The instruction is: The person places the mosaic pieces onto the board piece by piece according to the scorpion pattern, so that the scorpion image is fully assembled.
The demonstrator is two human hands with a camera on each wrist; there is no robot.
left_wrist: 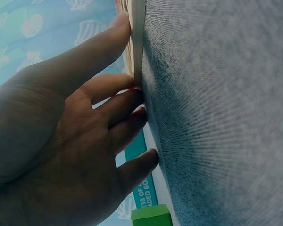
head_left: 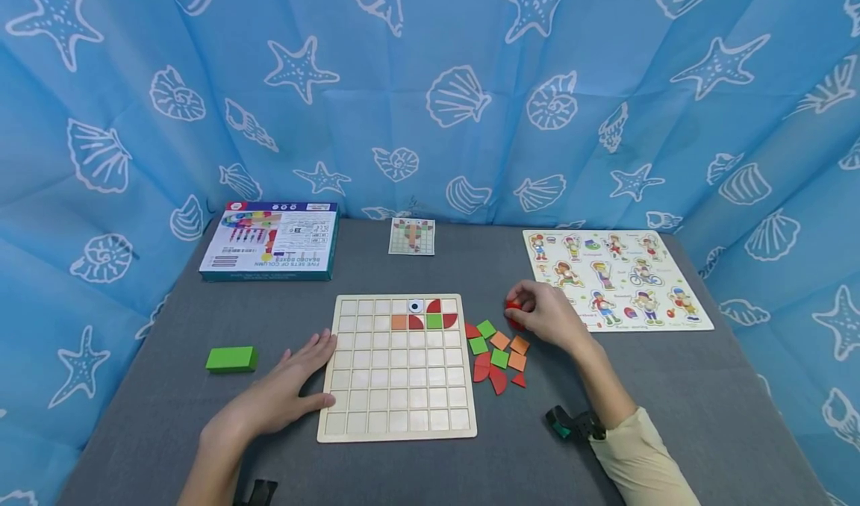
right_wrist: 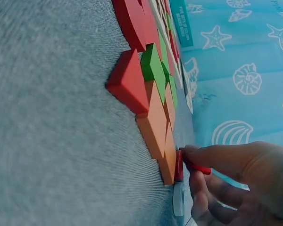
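A pale wooden grid board lies flat on the table. In its upper rows sit a round eye tile, an orange square, a green square and several red quarter-round tiles. My left hand rests along the board's left edge, fingers extended; in the left wrist view its thumb and fingertips meet the board's side. To the right of the loose tiles, my right hand pinches a red tile between thumb and fingers. Another red tile lies just beneath it. The pinched tile's exact shape is partly hidden.
Loose red, green and orange tiles lie right of the board. A small pattern card is behind it. A green block and a boxed game are at left, a picture puzzle board at right.
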